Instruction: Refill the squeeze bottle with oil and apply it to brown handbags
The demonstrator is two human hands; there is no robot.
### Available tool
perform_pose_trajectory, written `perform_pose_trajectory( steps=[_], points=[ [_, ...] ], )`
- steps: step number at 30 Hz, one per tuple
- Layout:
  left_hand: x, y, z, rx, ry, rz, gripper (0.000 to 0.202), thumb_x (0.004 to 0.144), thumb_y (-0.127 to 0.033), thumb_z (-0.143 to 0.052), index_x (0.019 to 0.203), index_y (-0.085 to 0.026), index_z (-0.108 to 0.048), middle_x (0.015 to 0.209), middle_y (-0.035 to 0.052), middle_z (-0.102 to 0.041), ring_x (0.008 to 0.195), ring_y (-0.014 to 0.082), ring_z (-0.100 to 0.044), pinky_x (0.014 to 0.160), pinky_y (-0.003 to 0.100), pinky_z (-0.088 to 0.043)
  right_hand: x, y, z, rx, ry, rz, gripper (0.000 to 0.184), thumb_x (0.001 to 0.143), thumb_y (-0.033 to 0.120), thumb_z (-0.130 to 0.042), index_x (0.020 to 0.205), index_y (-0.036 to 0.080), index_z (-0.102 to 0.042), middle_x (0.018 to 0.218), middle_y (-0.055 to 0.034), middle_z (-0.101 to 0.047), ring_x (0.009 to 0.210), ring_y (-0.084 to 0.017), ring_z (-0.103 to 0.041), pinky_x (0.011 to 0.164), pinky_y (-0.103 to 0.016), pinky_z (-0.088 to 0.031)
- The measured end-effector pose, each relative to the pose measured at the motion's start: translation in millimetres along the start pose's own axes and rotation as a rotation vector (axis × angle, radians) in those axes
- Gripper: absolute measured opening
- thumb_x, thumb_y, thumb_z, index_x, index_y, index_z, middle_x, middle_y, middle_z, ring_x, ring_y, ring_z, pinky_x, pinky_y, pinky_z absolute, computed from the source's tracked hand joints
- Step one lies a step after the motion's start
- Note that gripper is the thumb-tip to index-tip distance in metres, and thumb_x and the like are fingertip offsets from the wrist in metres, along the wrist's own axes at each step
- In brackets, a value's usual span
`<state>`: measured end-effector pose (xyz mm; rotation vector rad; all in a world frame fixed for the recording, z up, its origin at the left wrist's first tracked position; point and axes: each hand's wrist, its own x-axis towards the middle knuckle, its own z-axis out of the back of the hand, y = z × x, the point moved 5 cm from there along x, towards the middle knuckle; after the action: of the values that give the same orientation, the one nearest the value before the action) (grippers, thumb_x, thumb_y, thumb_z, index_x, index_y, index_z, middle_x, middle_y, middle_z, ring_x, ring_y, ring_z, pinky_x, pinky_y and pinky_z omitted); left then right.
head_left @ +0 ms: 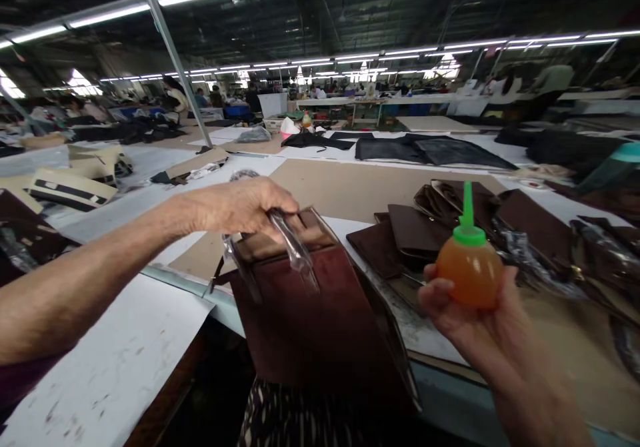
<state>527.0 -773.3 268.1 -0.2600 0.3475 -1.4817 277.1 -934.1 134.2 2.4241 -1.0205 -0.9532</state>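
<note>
My left hand (pixel 239 205) is closed on the top edge of a dark red-brown leather bag (pixel 305 320) and holds it up over the table edge; clear plastic-wrapped straps (pixel 295 250) hang from my fingers. My right hand (pixel 467 317) grips a small round orange glue bottle (pixel 470 270) with a green pointed nozzle, upright, to the right of the bag. The bag's lower part hangs in front of my lap.
Brown leather pieces (pixel 415 233) and more bags (pixel 530 227) lie stacked on the table behind the bottle. White paper (pixel 115 360) covers the table at left. Black fabric (pixel 430 150) lies farther back. Other workers stand at distant tables.
</note>
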Motion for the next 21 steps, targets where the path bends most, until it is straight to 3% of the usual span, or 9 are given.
perform_pose_trajectory(
  steps=[2,4,7,10,12,16,21],
  points=[
    [-1.6,-0.5,17.1,0.023,-0.122,-0.038,0.013,0.078,-0.028,-0.062,0.081,-0.016,-0.067,0.075,-0.001,-0.059,0.069,0.0126,-0.055,0.064,0.021,-0.041,-3.7,13.3,-15.0,0.004,0.038,0.074,0.055,0.09,0.062,-0.036,0.097,0.017,-0.067,0.082,-0.0125,-0.06,0.053,-0.013,-0.053,0.051,-0.032,-0.055],
    [2.6,3.2,13.9,0.016,-0.242,-0.102,0.015,0.081,-0.027,-0.057,0.079,-0.015,-0.064,0.078,0.0001,-0.055,0.073,0.013,-0.055,0.067,0.021,-0.041,-7.2,25.4,-27.9,0.004,0.085,0.143,0.056,0.088,0.065,-0.038,0.096,0.018,-0.068,0.081,-0.0111,-0.06,0.052,-0.012,-0.052,0.051,-0.029,-0.054],
    [9.5,26.6,-16.9,-0.033,-0.426,-0.157,0.02,0.085,-0.029,-0.051,0.083,-0.014,-0.064,0.089,0.0042,-0.056,0.081,0.015,-0.057,0.075,0.024,-0.045,-9.0,35.8,-37.4,-0.018,0.069,0.181,0.059,0.086,0.068,-0.037,0.092,0.018,-0.068,0.079,-0.0102,-0.06,0.05,-0.012,-0.051,0.05,-0.028,-0.054],
    [2.1,68.0,-51.0,-0.022,-0.61,-0.027,0.029,0.089,-0.028,-0.044,0.106,-0.015,-0.063,0.126,0.0119,-0.05,0.1,0.0193,-0.058,0.09,0.031,-0.044,-4.5,31.9,-41.0,-0.061,0.022,0.116,0.065,0.084,0.072,-0.033,0.093,0.019,-0.068,0.078,-0.0097,-0.061,0.049,-0.013,-0.052,0.05,-0.034,-0.055],
    [-14.6,90.7,-66.2,-0.035,-0.718,0.043,0.036,0.091,-0.031,-0.042,0.12,-0.017,-0.059,0.138,0.0132,-0.044,0.11,0.0213,-0.056,0.096,0.033,-0.043,-0.8,22.5,-46.7,-0.082,0.026,0.066,0.067,0.084,0.073,-0.032,0.095,0.018,-0.067,0.08,-0.0098,-0.062,0.051,-0.015,-0.055,0.053,-0.037,-0.057],
    [-54.3,102.3,-93.7,-0.061,-0.763,0.027,0.037,0.095,-0.033,-0.039,0.118,-0.016,-0.061,0.115,0.012,-0.062,0.103,0.0198,-0.062,0.092,0.028,-0.047,-0.1,-4.5,-73.3,-0.07,0.119,0.023,0.059,0.086,0.068,-0.04,0.097,0.017,-0.067,0.084,-0.0086,-0.063,0.064,-0.016,-0.061,0.062,-0.037,-0.058],
    [-94.0,81.0,-135.1,-0.054,-0.861,0.083,0.029,0.094,-0.022,-0.044,0.118,-0.02,-0.06,0.103,0.0073,-0.069,0.094,0.0153,-0.066,0.081,0.023,-0.053,1.9,-28.3,-115.3,-0.052,0.268,0.044,0.043,0.087,0.061,-0.047,0.093,0.023,-0.067,0.089,-0.0046,-0.063,0.079,-0.019,-0.063,0.073,-0.046,-0.056]
  ],
)
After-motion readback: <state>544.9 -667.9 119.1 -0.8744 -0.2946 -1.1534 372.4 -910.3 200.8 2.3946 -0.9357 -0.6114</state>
